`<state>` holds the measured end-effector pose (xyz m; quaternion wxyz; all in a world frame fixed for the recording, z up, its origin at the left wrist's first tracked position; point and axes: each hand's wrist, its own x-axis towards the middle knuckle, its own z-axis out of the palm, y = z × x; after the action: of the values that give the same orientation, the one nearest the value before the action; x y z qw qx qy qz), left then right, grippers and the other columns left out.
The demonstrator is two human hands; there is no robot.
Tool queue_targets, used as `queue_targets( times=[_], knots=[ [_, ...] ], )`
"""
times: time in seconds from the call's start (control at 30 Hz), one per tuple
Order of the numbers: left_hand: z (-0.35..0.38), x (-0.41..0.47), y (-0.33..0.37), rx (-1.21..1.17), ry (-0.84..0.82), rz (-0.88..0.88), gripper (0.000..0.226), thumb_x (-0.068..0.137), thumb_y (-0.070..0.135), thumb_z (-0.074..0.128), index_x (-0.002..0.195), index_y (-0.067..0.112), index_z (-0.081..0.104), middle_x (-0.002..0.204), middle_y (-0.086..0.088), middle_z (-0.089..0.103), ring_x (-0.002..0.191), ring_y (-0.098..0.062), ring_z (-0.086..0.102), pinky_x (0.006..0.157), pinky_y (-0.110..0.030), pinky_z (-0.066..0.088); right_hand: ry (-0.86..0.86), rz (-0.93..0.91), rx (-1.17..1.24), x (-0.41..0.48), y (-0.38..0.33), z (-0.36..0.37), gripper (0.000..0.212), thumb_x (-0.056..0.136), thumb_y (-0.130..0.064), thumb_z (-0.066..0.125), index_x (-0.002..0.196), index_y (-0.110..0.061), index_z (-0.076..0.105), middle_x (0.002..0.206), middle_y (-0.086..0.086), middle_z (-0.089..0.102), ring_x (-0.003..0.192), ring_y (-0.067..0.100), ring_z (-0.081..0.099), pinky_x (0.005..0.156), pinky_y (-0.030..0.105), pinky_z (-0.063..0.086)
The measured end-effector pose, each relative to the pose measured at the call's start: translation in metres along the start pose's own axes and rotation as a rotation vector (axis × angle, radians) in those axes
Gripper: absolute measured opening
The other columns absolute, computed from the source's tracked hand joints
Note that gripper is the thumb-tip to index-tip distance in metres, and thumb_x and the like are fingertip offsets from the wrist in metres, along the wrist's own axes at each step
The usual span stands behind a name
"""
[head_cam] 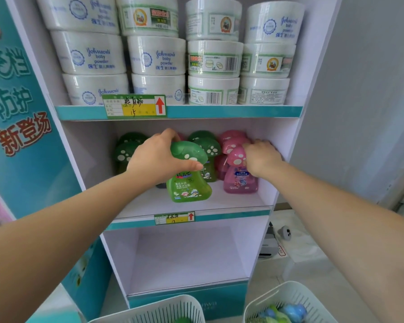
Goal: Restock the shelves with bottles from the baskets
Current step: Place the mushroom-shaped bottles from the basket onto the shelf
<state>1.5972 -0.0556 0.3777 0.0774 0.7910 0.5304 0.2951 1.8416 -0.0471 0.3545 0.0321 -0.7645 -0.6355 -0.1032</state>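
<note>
Both bare arms reach into the middle shelf [187,206] of a white cardboard display stand with teal front strips. The left hand [156,157] wraps its fingers and thumb around the glossy, spotted mushroom-shaped cap of a green bottle [188,185], a squat translucent plastic flask with a printed label; the bottle stands near the front of the shelf, tilted slightly. The right hand [261,157] curls its fingers against the domed cap of a pink bottle [240,180] of the same shape, which stands at the right end just beside the side wall; whether the fingers clasp the cap or only press on it cannot be told.

Behind these, more mushroom-capped bottles crowd the back: at least three green ones [126,152] and several pink ones [231,138], the exact count hidden by the hands.

On the shelf above, twelve round white tubs [159,55] stand in four stacks of three, smooth-sided, with blue or green printed labels.

Two white slotted plastic baskets [287,297] show at the bottom edge; the right one holds blue and green capped items, partly cut off.
</note>
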Motion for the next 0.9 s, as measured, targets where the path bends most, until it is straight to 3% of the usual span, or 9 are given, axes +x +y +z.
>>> queue_targets(
  times=[0.3,0.47,0.9],
  knots=[
    [0.029,0.019,0.018,0.066,-0.003,0.037,0.079,0.058,0.069,0.073,0.120,0.024,0.054,0.102,0.004,0.061,0.093,-0.017,0.057,0.071,-0.031,0.050,0.059,-0.022,0.064,-0.008,-0.001,0.005,0.064,0.079,-0.009,0.065,0.137,-0.010,0.039,0.132,0.017,0.044,0.123,0.036,0.040,0.097,0.042,0.041],
    [0.048,0.038,0.026,0.138,-0.010,0.027,0.083,0.054,0.071,0.073,0.118,0.021,0.055,0.103,-0.001,0.063,0.095,-0.023,0.059,0.076,-0.036,0.054,0.128,-0.039,0.089,-0.009,0.003,0.014,0.060,0.079,-0.011,0.064,0.136,-0.013,0.044,0.130,0.014,0.048,0.120,0.034,0.044,0.096,0.039,0.043],
    [0.072,0.053,0.027,0.303,-0.078,-0.011,0.071,0.058,0.067,0.074,0.103,0.015,0.056,0.093,-0.001,0.061,0.087,-0.024,0.061,0.066,-0.035,0.054,0.175,-0.128,-0.005,-0.002,0.008,0.017,0.054,0.085,-0.021,0.066,0.135,-0.016,0.045,0.126,0.013,0.051,0.114,0.033,0.048,0.087,0.039,0.046]
  ],
)
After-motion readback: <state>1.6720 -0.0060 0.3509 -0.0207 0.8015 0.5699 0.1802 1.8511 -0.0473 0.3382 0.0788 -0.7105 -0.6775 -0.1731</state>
